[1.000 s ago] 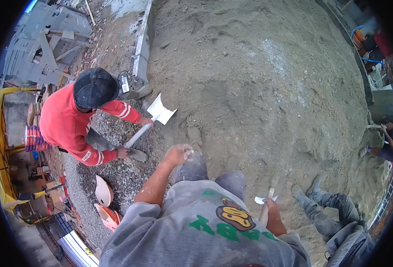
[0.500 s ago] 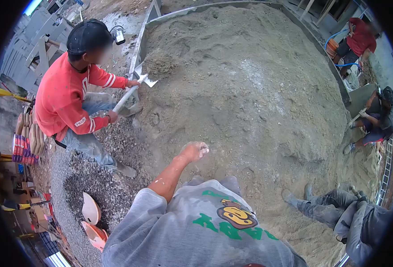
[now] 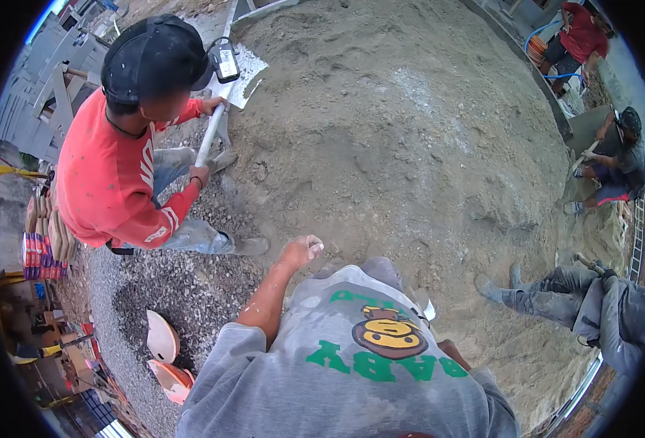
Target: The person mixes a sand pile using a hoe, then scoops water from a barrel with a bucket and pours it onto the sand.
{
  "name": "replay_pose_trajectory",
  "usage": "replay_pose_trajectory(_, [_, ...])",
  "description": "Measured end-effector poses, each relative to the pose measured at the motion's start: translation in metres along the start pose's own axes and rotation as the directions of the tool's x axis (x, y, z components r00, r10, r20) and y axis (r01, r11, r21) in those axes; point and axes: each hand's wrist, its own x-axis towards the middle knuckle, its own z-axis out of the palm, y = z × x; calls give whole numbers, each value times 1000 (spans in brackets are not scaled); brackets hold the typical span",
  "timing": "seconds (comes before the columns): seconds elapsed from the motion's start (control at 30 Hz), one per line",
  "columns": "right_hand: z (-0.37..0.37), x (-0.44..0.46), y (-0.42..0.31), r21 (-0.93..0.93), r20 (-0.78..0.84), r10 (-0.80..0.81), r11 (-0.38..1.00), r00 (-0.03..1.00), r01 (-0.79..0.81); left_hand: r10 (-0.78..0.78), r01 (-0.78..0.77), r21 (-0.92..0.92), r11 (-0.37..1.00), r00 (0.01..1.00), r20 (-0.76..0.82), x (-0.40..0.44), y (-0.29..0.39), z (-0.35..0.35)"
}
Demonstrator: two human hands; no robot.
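Sandy grey mix point(image 3: 352, 160), broad, lumpy and streaked with pale powder, bounded at the far side by a low edging point(image 3: 275, 11); gravel point(image 3: 107, 299) on the left, with a pale scoop-like piece point(image 3: 162, 337) and an orange one point(image 3: 170, 379) lying on it. Stacked sacks point(image 3: 52, 233), far left. Item, left hand point(image 3: 302, 252): out over the near mix, fingers curled inward, smeared whitish; I see nothing held, though a small thing inside would be hidden from me. Item, right hand: hidden from my camera beyond the grey shirt point(image 3: 337, 365); grip, I cannot tell. Item, white-edged object point(image 3: 426, 306): partly covered, just beside the shirt on the right, nearest the right arm point(image 3: 454, 352); possibly a shovel blade, in which case I judge it stiff, thin-edged and front-heavy once loaded, best taken with one hand high on the shaft and one low, clear of the edge. Item, co-worker in a red sweatshirt point(image 3: 111, 175): both hands on a pale shaft point(image 3: 210, 137), its whitened blade point(image 3: 248, 69) near the edging. Items, right side: three more people point(image 3: 582, 36) point(image 3: 633, 160) point(image 3: 556, 296).
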Motion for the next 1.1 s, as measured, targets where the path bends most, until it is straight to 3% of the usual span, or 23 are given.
replay_pose_trajectory(0.03, [4, 0, -6, -32, -4, -21, 999, 1000, 20, -12, 12, -3, 1000, 1000, 25, -6, 4, -3])
replay_pose_trajectory(0.1, [52, 173, 45, -490, -14, -274, 840, 962, 233, -28, 29, -24, 999, 998, 63, -14, 4, -2])
replay_pose_trajectory(0.17, [44, 116, -1, -207, -387, -76, 978, 919, -6, -54, 62, -83, 995, 995, 89, -22, 3, 6])
replay_pose_trajectory(0.23, [34, 123, -11, -100, -370, -28, 995, 929, -10, -11, 14, -31, 999, 993, 115, -31, 6, 13])
replay_pose_trajectory(0.3, [19, 153, -4, -574, -115, -328, 792, 938, 206, 24, -29, 28, 999, 987, 158, -36, 13, 17])
replay_pose_trajectory(0.4, [19, 176, 8, -349, -305, -179, 935, 935, 66, 62, -73, 59, 996, 984, 168, -45, 27, 28])
replay_pose_trajectory(0.5, [12, 152, -6, -366, -308, -168, 930, 936, 46, 96, -103, 67, 992, 990, 102, -46, 37, 36])
replay_pose_trajectory(0.6, [3, 146, -9, -175, -273, -85, 984, 958, 37, 1, -7, 44, 999, 990, 140, -45, 49, 42])
replay_pose_trajectory(0.7, [2, 144, -2, 108, -251, -2, 994, 968, 30, 74, -87, 98, 991, 988, 133, -42, 64, 49])
replay_pose_trajectory(0.8, [-1, 148, 6, 86, -227, -18, 996, 974, 39, 45, -70, 163, 984, 987, 156, -39, 94, 51])
replay_pose_trajectory(0.9, [-20, 111, -2, 144, -200, -18, 988, 980, 48, 130, -144, 110, 983, 983, 127, -31, 113, 64])
replay_pose_trajectory(1.1, [-24, 118, 4, 134, -259, -55, 987, 964, 92, 130, -147, 107, 983, 979, 154, -29, 128, 92])
